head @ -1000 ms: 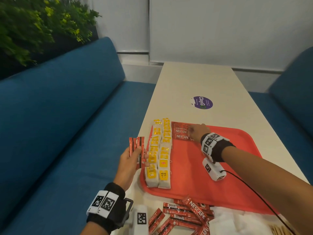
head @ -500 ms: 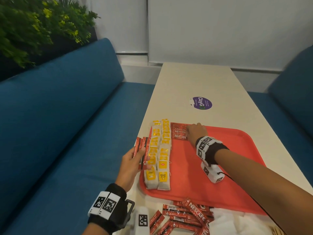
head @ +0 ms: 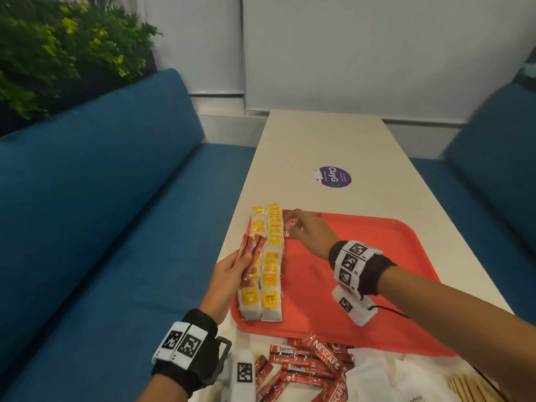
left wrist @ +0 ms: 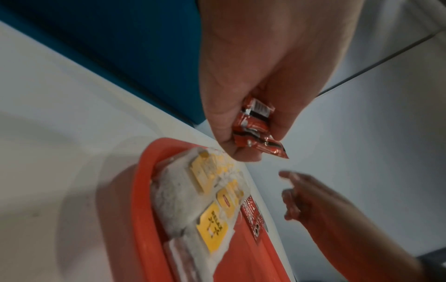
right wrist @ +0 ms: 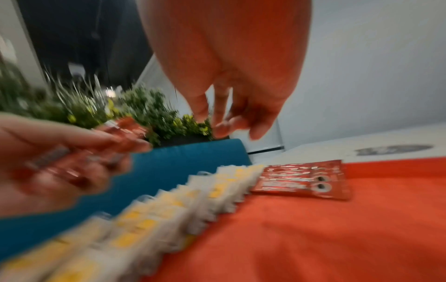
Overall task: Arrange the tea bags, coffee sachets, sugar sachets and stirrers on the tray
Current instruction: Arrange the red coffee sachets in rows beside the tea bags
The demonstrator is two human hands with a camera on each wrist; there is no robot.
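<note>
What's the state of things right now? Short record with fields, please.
left hand: holds a few coffee sachets over the tea bags
right hand: empty, fingers loose above the laid coffee sachets
tray: two rows of tea bags along its left side
table: loose coffee sachets and stirrers near its front edge

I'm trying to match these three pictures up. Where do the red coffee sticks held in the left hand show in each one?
Head: held coffee sticks left of centre, over the tea bag rows.
Left wrist: upper centre, pinched by the left hand.
Right wrist: blurred, far left.
Shared landmark: the red tray.
</note>
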